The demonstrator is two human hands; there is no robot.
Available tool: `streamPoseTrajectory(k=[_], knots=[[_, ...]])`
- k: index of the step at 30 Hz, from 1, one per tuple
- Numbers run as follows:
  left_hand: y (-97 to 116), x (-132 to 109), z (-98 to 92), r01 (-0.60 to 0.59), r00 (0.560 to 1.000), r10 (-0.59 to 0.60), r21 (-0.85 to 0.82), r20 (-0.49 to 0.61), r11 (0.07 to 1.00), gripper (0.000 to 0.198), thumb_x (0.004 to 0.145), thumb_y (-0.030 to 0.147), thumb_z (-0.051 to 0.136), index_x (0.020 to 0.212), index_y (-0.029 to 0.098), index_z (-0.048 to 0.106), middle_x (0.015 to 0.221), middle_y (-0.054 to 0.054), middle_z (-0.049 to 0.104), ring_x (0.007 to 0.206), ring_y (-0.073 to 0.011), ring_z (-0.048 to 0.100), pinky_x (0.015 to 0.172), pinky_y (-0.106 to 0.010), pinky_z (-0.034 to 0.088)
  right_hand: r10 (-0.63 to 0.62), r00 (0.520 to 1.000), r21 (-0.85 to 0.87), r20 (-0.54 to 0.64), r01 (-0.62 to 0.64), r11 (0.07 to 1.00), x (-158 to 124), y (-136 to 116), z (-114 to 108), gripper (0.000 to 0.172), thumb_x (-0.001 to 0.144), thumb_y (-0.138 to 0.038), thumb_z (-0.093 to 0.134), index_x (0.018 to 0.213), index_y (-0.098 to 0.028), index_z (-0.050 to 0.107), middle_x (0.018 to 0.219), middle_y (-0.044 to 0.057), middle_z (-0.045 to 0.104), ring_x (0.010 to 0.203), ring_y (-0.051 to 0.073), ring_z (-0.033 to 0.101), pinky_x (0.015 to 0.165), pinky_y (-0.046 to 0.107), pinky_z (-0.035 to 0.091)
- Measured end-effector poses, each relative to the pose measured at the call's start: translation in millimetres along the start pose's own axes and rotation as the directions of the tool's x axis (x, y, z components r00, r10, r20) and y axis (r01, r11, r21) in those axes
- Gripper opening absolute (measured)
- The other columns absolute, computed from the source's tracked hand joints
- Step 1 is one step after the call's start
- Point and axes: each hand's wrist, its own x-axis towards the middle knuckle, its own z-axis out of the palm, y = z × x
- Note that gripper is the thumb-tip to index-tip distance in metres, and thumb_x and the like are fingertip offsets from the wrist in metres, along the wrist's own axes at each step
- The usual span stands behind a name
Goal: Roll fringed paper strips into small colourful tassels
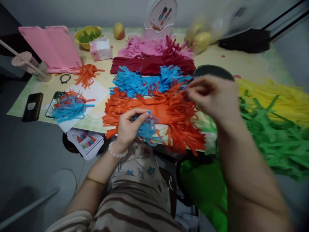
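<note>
My left hand (131, 125) pinches the rolled top of a blue paper tassel (147, 131), whose strips hang over the table's front edge. Raised above the right end of the fringed paper is my right hand (205, 93), somewhat blurred, with its fingers curled together; whatever they hold, if anything, cannot be made out. Beneath both hands lies orange fringed paper (156, 109). Behind it are rows of blue fringed paper (137, 82), dark red fringed paper (145, 65) and pink fringed paper (142, 46). A dark round dish (213, 71) sits partly hidden behind my right hand.
Finished-looking tassels (70, 108) lie at left by a phone (33, 107). A pink tablet case (51, 48), a lidded cup (31, 66), a yellow bowl of grapes (88, 36) and a tissue pack (100, 49) stand behind. Green fringe (277, 138) and yellow fringe (272, 100) spread at right.
</note>
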Motion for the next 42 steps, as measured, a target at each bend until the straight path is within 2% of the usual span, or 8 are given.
streamPoseTrajectory(k=[2, 5, 13, 20, 26, 30, 37, 42], knots=[[0.4, -1.6, 0.5, -0.046, 0.999, 0.046, 0.027, 0.012, 0.999, 0.024, 0.079, 0.045, 0.089, 0.084, 0.023, 0.083, 0.086, -0.003, 0.081, 0.079, -0.0128, 0.073, 0.075, -0.022, 0.058, -0.025, 0.996, -0.027, 0.081, 0.027, 0.999, -30.9, -39.8, 33.9, 0.009, 0.083, -0.025, 0.077, 0.090, -0.021, 0.074, 0.085, 0.001, 0.081, 0.075, 0.016, 0.078, 0.069, 0.025, 0.059], [3.1, -6.1, -0.2, -0.088, 0.996, 0.086, 0.078, 0.027, 0.993, 0.022, 0.079, 0.042, 0.089, 0.084, 0.022, 0.082, 0.086, -0.002, 0.080, 0.080, -0.0125, 0.072, 0.077, -0.022, 0.057, -0.070, 0.985, 0.008, 0.157, 0.069, 0.998, -58.0, -69.4, 64.3, 0.007, 0.086, -0.026, 0.073, 0.091, -0.022, 0.072, 0.083, 0.000, 0.081, 0.076, 0.017, 0.079, 0.067, 0.023, 0.062], [9.6, -17.9, -10.2, -0.201, 0.978, 0.188, 0.158, 0.089, 0.967, 0.014, 0.086, 0.033, 0.084, 0.086, 0.019, 0.080, 0.086, -0.003, 0.080, 0.080, -0.0132, 0.073, 0.078, -0.023, 0.058, -0.029, 0.993, 0.311, 0.112, -0.007, 0.950, -65.1, -74.5, 79.6, 0.019, 0.089, -0.038, 0.078, 0.091, -0.021, 0.071, 0.077, 0.001, 0.077, 0.066, 0.013, 0.075, 0.063, 0.022, 0.062], [7.9, -21.2, -15.6, -0.479, 0.877, 0.452, 0.349, 0.160, 0.806, 0.007, 0.091, 0.022, 0.077, 0.085, 0.018, 0.079, 0.085, -0.003, 0.077, 0.082, -0.0120, 0.071, 0.081, -0.023, 0.055, 0.051, 0.995, 0.423, 0.089, -0.084, 0.902, -73.3, -76.4, 100.1, 0.033, 0.089, -0.052, 0.077, 0.085, -0.021, 0.066, 0.061, -0.003, 0.067, 0.052, 0.010, 0.064, 0.053, 0.021, 0.052], [0.8, -20.6, -16.4, -0.378, 0.924, 0.379, 0.242, 0.044, 0.893, 0.010, 0.085, 0.027, 0.084, 0.085, 0.019, 0.078, 0.084, -0.002, 0.078, 0.079, -0.0123, 0.072, 0.077, -0.023, 0.057, 0.112, 0.993, 0.398, -0.024, -0.093, 0.913, -77.9, -74.4, 111.7, 0.034, 0.088, -0.053, 0.077, 0.089, -0.020, 0.067, 0.056, -0.006, 0.059, 0.048, 0.008, 0.054, 0.048, 0.020, 0.044], [-0.8, -19.9, -20.9, -0.361, 0.932, 0.350, 0.163, 0.092, 0.918, 0.008, 0.088, 0.028, 0.082, 0.093, 0.022, 0.084, 0.097, -0.005, 0.080, 0.096, -0.0153, 0.074, 0.092, -0.028, 0.058, 0.129, 0.987, 0.440, -0.093, -0.076, 0.895, -77.5, -75.5, 118.3, 0.037, 0.086, -0.054, 0.079, 0.087, -0.021, 0.066, 0.051, -0.008, 0.051, 0.044, 0.006, 0.044, 0.043, 0.019, 0.035], [-5.3, -21.4, -20.2, -0.385, 0.917, 0.397, 0.178, -0.033, 0.906, 0.009, 0.084, 0.029, 0.086, 0.085, 0.021, 0.081, 0.082, -0.001, 0.074, 0.080, -0.0116, 0.070, 0.078, -0.023, 0.055, 0.117, 0.993, 0.460, 0.015, -0.111, 0.881, -79.9, -75.3, 120.4, 0.029, 0.087, -0.046, 0.079, 0.090, -0.020, 0.069, 0.052, -0.007, 0.054, 0.044, 0.006, 0.046, 0.044, 0.018, 0.038], [-4.4, -18.4, -20.0, -0.291, 0.956, 0.285, 0.094, 0.073, 0.952, 0.020, 0.082, 0.035, 0.089, 0.095, 0.021, 0.081, 0.096, -0.003, 0.080, 0.091, -0.0140, 0.075, 0.085, -0.024, 0.058, 0.098, 0.995, 0.419, -0.032, -0.076, 0.905, -77.7, -74.5, 113.2, 0.018, 0.087, -0.036, 0.079, 0.089, -0.019, 0.073, 0.054, -0.006, 0.059, 0.046, 0.007, 0.051, 0.046, 0.018, 0.041]])
